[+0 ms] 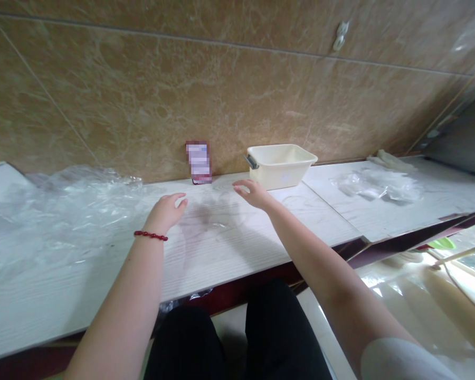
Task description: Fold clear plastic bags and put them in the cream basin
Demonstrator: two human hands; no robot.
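My left hand [167, 211], with a red beaded bracelet [151, 235] at the wrist, is held over the white wood-grain tabletop [229, 258]. Its thumb and fingers are apart, and nothing shows between them. In front of the cream plastic bin [284, 174] is my right hand [253, 194], also open, fingers pointing left. I cannot tell whether it touches the bin. Between the hands a faint shiny mark [219, 225] shows on the tabletop, too indistinct to name. A phone [199, 162] with a lit, blurred screen leans upright against the wall behind.
Crumpled clear plastic bags [75, 206] cover much of the table's left side. More clear plastic [380, 184] lies to the right of the bin. A brown marbled tile wall [142, 95] closes off the back. My knees [281, 327] are at the table's front edge.
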